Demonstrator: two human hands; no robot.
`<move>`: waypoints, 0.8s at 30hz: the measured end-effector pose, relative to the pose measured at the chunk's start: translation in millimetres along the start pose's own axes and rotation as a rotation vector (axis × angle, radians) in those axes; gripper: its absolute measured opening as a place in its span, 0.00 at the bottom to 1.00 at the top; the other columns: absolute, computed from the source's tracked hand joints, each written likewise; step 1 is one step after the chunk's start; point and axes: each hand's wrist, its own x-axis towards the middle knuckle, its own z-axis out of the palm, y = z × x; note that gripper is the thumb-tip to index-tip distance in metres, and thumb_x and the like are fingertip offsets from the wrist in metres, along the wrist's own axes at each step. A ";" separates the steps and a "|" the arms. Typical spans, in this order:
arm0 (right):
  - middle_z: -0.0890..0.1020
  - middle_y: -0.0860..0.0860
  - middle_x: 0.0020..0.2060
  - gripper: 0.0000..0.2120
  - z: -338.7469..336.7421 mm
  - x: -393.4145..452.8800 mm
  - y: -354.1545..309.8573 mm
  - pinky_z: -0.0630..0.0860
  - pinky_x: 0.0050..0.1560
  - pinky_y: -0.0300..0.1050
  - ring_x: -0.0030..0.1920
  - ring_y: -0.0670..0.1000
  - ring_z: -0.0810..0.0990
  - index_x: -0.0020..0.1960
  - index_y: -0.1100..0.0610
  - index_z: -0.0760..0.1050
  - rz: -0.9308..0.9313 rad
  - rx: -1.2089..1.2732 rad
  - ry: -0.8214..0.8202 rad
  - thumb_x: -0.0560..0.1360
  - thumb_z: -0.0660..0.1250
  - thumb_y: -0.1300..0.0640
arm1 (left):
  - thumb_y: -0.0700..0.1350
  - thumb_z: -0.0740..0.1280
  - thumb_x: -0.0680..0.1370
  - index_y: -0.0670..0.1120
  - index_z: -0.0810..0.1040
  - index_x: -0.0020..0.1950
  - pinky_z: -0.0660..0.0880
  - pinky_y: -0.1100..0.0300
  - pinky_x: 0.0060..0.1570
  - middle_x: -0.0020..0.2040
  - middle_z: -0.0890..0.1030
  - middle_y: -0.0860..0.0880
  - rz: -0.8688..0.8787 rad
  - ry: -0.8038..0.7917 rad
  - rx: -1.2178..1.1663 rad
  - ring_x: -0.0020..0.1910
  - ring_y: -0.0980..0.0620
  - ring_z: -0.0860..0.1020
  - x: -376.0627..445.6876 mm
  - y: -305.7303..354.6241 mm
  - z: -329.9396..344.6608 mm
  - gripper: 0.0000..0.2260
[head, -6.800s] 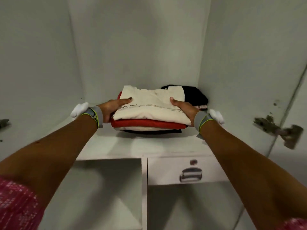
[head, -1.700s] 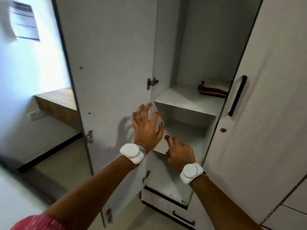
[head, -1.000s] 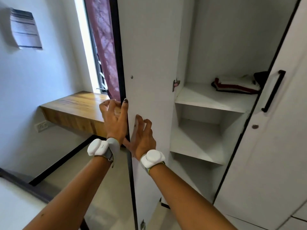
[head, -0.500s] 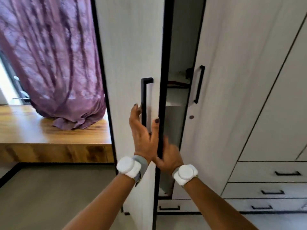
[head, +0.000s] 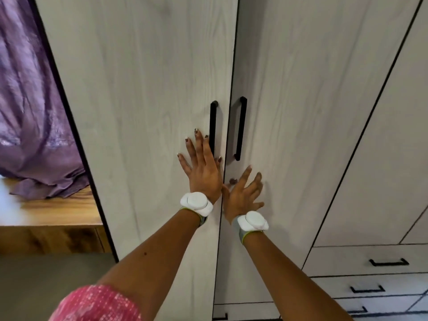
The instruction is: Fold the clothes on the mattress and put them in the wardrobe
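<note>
The wardrobe [head: 143,112] stands with both doors closed, their edges meeting along a dark seam down the middle. The left hand [head: 202,172] lies flat against the left door [head: 129,89], its fingers [head: 198,144] straight and spread, the fingertips just beside the lower part of the left black handle [head: 213,126]. The right hand [head: 243,193] lies on the right door [head: 301,112] just below the right black handle [head: 240,128], its fingers [head: 256,184] straight and fanned apart; neither hand grips anything. A small round lock [head: 232,181] sits on the right door between the two hands. Each wrist carries a white device on a grey band [head: 196,203]. The clothes are out of sight behind the closed doors. A pink sleeve [head: 97,304] shows at the lower left. To the right are drawers [head: 370,262] with black handles. To the left, a purple curtain [head: 30,112] hangs onto a wooden desk [head: 51,218].
</note>
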 end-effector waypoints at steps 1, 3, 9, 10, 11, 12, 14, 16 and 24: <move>0.40 0.58 0.76 0.48 2.6 11.3 -4.6 0.55 0.64 0.75 0.76 0.62 0.43 0.76 0.51 0.33 0.037 0.032 -0.009 0.73 0.65 0.40 | 0.44 0.58 0.81 0.46 0.42 0.77 0.42 0.33 0.71 0.79 0.46 0.44 0.003 -0.014 0.026 0.77 0.43 0.40 5.1 -3.0 6.9 0.31; 0.36 0.58 0.75 0.52 4.8 29.6 -15.3 0.51 0.63 0.78 0.76 0.61 0.39 0.76 0.51 0.32 0.091 0.105 0.017 0.71 0.69 0.42 | 0.45 0.59 0.81 0.45 0.43 0.77 0.43 0.30 0.69 0.79 0.46 0.43 -0.011 -0.033 0.082 0.77 0.42 0.41 13.2 -6.6 19.5 0.31; 0.47 0.59 0.77 0.40 24.7 69.7 -29.3 0.57 0.58 0.80 0.75 0.63 0.51 0.77 0.54 0.42 0.065 0.068 0.196 0.76 0.66 0.51 | 0.47 0.61 0.78 0.42 0.49 0.77 0.51 0.26 0.66 0.78 0.54 0.39 -0.073 -0.011 0.168 0.76 0.37 0.49 34.0 -13.1 54.6 0.32; 0.52 0.60 0.76 0.40 28.3 71.1 -30.7 0.62 0.55 0.79 0.73 0.64 0.58 0.77 0.55 0.46 0.071 0.066 0.242 0.75 0.68 0.50 | 0.48 0.61 0.79 0.41 0.50 0.76 0.51 0.26 0.65 0.77 0.54 0.39 -0.065 -0.016 0.176 0.76 0.37 0.50 34.2 -15.9 57.5 0.31; 0.57 0.61 0.75 0.42 30.5 72.4 -29.9 0.66 0.53 0.77 0.70 0.64 0.64 0.76 0.55 0.50 0.084 0.053 0.267 0.73 0.71 0.49 | 0.49 0.60 0.79 0.41 0.50 0.76 0.51 0.25 0.65 0.77 0.55 0.38 -0.058 -0.013 0.177 0.76 0.36 0.50 33.6 -19.2 60.8 0.31; 0.60 0.61 0.74 0.44 31.3 73.4 -27.2 0.69 0.51 0.75 0.66 0.63 0.68 0.76 0.56 0.53 0.085 0.021 0.287 0.69 0.74 0.46 | 0.49 0.60 0.79 0.40 0.50 0.76 0.51 0.25 0.65 0.77 0.55 0.38 -0.049 -0.012 0.183 0.76 0.36 0.50 34.1 -21.5 64.3 0.31; 0.62 0.62 0.72 0.51 35.1 75.7 -17.6 0.71 0.51 0.72 0.62 0.64 0.70 0.76 0.56 0.53 0.029 0.001 0.297 0.63 0.77 0.44 | 0.48 0.60 0.79 0.40 0.50 0.76 0.51 0.24 0.64 0.77 0.54 0.37 -0.037 0.000 0.196 0.75 0.35 0.51 35.9 -22.7 68.2 0.31; 0.63 0.63 0.72 0.54 32.8 75.1 -10.7 0.70 0.53 0.71 0.61 0.65 0.71 0.76 0.55 0.51 -0.028 0.018 0.291 0.60 0.78 0.44 | 0.48 0.59 0.80 0.40 0.49 0.76 0.51 0.24 0.64 0.77 0.54 0.37 -0.031 -0.004 0.206 0.75 0.34 0.51 35.7 -23.7 69.1 0.30; 0.63 0.61 0.72 0.55 -0.7 69.4 12.7 0.70 0.55 0.66 0.62 0.63 0.70 0.78 0.53 0.50 -0.209 -0.173 0.127 0.61 0.76 0.40 | 0.67 0.52 0.76 0.39 0.45 0.77 0.48 0.25 0.63 0.78 0.48 0.38 -0.027 -0.233 0.341 0.76 0.36 0.45 35.8 -8.6 36.2 0.42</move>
